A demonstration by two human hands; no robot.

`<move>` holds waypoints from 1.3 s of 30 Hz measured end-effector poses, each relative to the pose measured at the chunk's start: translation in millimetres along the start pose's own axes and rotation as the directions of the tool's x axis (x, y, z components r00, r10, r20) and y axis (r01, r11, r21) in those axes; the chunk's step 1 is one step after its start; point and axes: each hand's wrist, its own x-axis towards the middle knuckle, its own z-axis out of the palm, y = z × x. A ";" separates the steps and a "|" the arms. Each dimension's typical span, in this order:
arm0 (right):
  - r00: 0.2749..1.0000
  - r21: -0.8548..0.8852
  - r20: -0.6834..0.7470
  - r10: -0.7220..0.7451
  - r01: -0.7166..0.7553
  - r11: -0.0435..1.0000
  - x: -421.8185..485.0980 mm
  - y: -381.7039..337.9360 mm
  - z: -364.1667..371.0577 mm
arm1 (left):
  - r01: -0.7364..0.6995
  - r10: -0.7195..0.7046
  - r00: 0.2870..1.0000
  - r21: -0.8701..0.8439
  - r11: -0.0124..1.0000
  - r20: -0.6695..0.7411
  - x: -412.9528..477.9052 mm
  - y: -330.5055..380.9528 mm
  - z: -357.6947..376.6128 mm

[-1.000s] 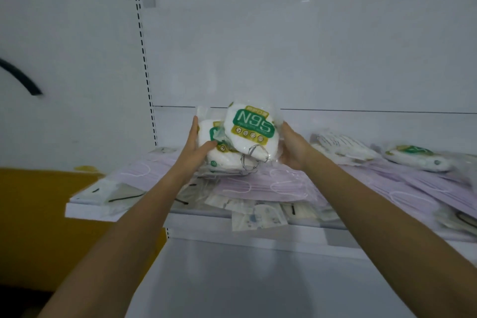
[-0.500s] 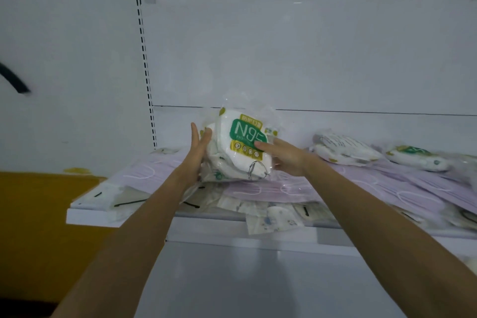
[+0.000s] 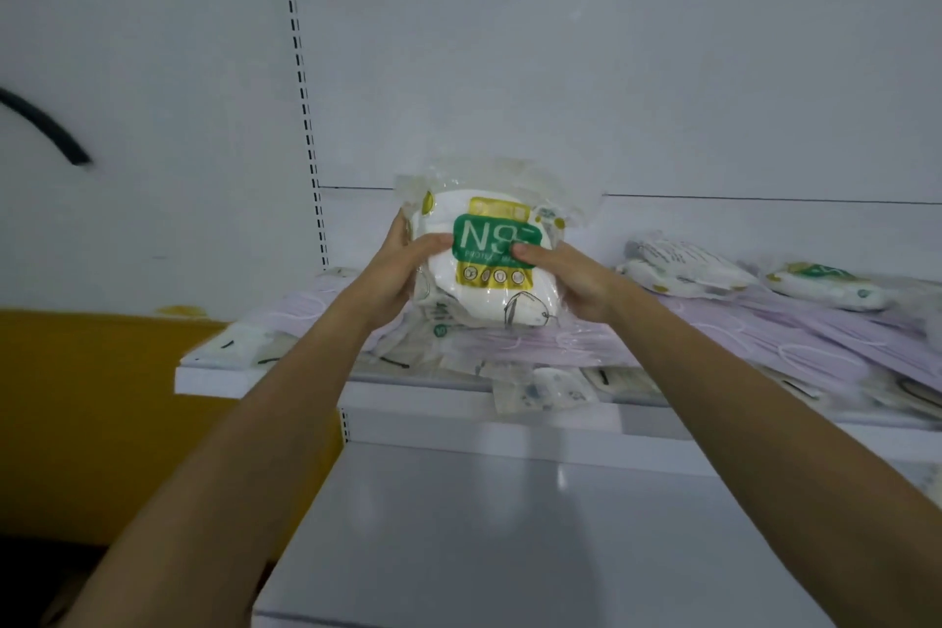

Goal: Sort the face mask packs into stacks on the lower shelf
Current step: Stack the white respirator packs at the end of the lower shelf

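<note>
The N95 mask packs (image 3: 489, 270) are held upright above the cluttered upper shelf (image 3: 265, 377). The left hand (image 3: 392, 265) and right hand (image 3: 571, 281) clasp their sides, fingers curled, thumbs on the front. They look light, puffy and crushable (the film is probably slippery), so holding them by the sides suits.

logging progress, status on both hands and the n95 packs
Left hand, right hand both grip the N95 packs, held upright over the upper shelf. Nothing between them and the lower shelf.
</note>
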 end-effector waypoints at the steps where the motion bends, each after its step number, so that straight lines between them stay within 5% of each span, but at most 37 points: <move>1: 1.000 0.006 0.006 -0.011 0.011 1.000 -9.1 -4.5 4.4 | -0.014 0.014 1.000 -0.014 1.000 -0.002 -8.5 3.9 3.7; 7: 0.998 -0.024 -0.021 -0.056 0.056 0.998 -80.6 -21.4 30.5 | -0.036 0.035 0.999 -0.044 0.998 -0.035 -80.7 18.4 33.7; 14: 0.987 0.007 0.145 -0.072 0.072 0.997 -174.5 -17.5 78.0 | 0.071 -0.072 0.996 -0.021 0.997 -0.052 -200.3 18.9 57.5; 20: 0.996 0.017 0.050 0.077 -0.078 0.997 -229.7 66.8 116.8 | 0.175 -0.143 0.931 0.067 0.982 -0.336 -300.0 -25.6 51.8; 24: 0.976 0.139 -0.008 0.215 -0.212 0.967 -257.7 146.9 144.9 | 0.260 -0.224 0.895 0.041 0.965 -0.387 -345.3 -81.7 38.9; 30: 0.919 0.114 0.067 0.388 -0.394 0.912 -264.1 228.7 170.2 | 0.393 -0.429 0.821 -0.172 0.903 -0.376 -380.7 -165.5 -12.5; 39: 0.879 0.184 -0.132 0.458 -0.432 0.883 -218.9 307.2 220.1 | 0.623 -0.627 0.765 -0.074 0.779 -0.149 -353.2 -231.3 -108.3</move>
